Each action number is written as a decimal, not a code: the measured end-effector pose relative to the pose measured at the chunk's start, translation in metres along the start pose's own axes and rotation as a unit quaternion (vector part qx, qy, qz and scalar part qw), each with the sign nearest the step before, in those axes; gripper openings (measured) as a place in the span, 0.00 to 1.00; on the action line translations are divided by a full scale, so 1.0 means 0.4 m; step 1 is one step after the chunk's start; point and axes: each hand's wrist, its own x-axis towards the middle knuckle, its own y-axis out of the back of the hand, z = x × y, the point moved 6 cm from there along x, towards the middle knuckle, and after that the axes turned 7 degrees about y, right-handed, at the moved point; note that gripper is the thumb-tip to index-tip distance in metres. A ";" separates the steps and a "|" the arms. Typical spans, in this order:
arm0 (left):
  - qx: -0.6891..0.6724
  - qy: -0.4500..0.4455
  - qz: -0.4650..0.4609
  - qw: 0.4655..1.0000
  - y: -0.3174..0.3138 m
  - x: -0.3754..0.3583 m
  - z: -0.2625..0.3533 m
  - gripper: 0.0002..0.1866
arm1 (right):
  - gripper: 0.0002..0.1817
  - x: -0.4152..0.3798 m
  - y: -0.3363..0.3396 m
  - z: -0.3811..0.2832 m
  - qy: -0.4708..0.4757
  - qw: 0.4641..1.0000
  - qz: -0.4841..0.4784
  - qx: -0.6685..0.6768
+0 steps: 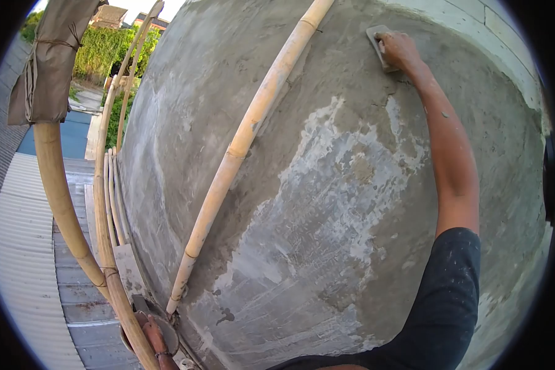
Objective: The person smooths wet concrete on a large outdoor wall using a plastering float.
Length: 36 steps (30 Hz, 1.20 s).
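Note:
High on the grey plastered wall, my right hand grips a flat float and holds its face against the wet plaster. The arm is stretched upward in a dark sleeve. My left hand is low at the left, beside a bamboo pole and over a round, dark container. Its fingers are partly hidden, and what they hold cannot be made out. Paler, rough plaster patches lie below the float.
A bamboo pole slants across the wall. More bamboo poles stand at the left, one wrapped in brown cloth. Corrugated roofing lies below. White blocks edge the wall's top right.

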 end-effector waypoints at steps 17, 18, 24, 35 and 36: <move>-0.222 -0.189 -0.135 0.947 0.167 -0.062 0.002 0.39 | 0.15 -0.050 0.035 0.271 -0.064 0.986 0.131 -0.084; -0.209 -0.183 -0.155 0.948 0.146 -0.049 -0.003 0.40 | 0.14 -0.032 0.022 0.165 -0.049 0.990 0.115 -0.060; -0.219 -0.289 -0.178 0.915 0.125 -0.070 0.219 0.40 | 0.14 -0.076 0.030 -0.036 0.071 0.997 0.001 0.023; -0.225 -0.301 -0.188 0.908 0.122 -0.062 0.203 0.40 | 0.16 -0.156 0.098 0.318 -0.162 0.981 0.069 -0.085; -0.221 -0.306 -0.194 0.905 0.114 -0.073 0.205 0.40 | 0.16 -0.134 0.067 0.192 -0.107 0.989 0.068 -0.072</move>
